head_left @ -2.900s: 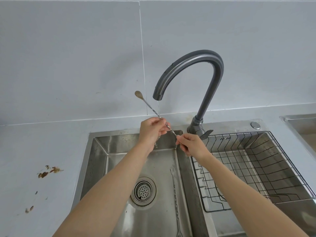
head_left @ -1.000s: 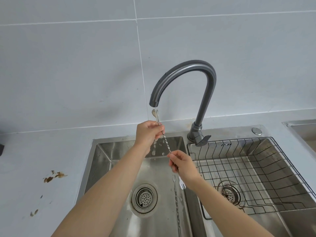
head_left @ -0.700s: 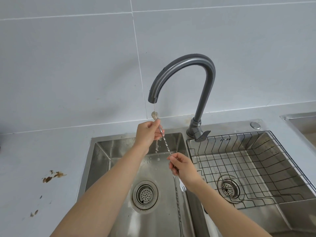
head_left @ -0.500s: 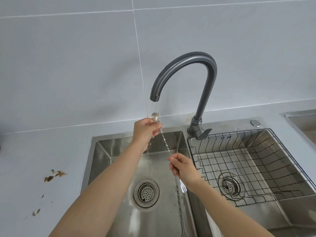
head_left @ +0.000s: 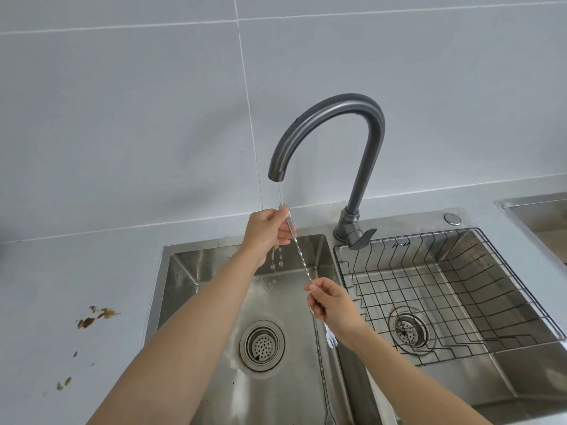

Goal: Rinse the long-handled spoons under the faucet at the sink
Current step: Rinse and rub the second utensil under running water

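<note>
One slim twisted steel spoon [head_left: 302, 262], pinched at its bowl by the left hand [head_left: 267, 234] and mid-handle by the right hand [head_left: 334, 305], has been brought under the grey curved faucet [head_left: 368, 142], so rinsing is judged underway.

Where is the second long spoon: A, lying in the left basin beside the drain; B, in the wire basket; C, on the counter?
A: the second spoon lies in the left basin, right of the drain, while the left hand and right hand hold the other spoon.
</note>
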A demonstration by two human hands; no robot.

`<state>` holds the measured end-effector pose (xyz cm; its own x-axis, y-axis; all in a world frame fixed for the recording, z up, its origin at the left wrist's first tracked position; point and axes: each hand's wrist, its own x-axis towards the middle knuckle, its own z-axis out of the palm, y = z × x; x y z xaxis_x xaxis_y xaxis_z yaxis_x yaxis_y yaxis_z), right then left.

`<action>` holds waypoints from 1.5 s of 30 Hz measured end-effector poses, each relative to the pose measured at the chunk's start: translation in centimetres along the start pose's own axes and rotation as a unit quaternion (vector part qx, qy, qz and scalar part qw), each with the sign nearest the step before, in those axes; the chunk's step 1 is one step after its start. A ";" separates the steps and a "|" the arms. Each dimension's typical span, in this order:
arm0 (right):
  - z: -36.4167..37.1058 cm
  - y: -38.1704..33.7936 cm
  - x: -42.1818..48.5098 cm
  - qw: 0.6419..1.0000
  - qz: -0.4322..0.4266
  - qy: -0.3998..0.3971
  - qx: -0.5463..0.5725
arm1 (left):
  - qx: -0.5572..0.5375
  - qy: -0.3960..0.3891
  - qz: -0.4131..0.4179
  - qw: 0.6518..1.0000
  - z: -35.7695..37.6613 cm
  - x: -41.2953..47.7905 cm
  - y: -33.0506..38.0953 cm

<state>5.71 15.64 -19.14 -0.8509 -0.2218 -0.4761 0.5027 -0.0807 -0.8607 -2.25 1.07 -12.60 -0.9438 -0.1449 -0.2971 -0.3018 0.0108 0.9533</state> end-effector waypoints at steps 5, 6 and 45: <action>-0.2 0.2 -0.1 1.000 0.007 0.005 -0.013 | -0.018 0.030 0.017 0.999 0.0 0.2 -0.1; -0.1 0.3 -0.2 1.000 0.010 0.005 -0.015 | -0.021 0.035 0.014 0.999 0.0 0.2 -0.1; -0.5 1.1 -0.4 0.999 0.009 -0.043 0.013 | -0.160 -0.078 -0.057 0.982 -1.2 0.6 -0.4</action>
<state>6.55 16.15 -19.99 -0.8255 -0.3062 -0.4741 0.5232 -0.1002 -0.8463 -2.56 -0.19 -13.06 -0.9228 0.0263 -0.3844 -0.3730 -0.3119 0.8739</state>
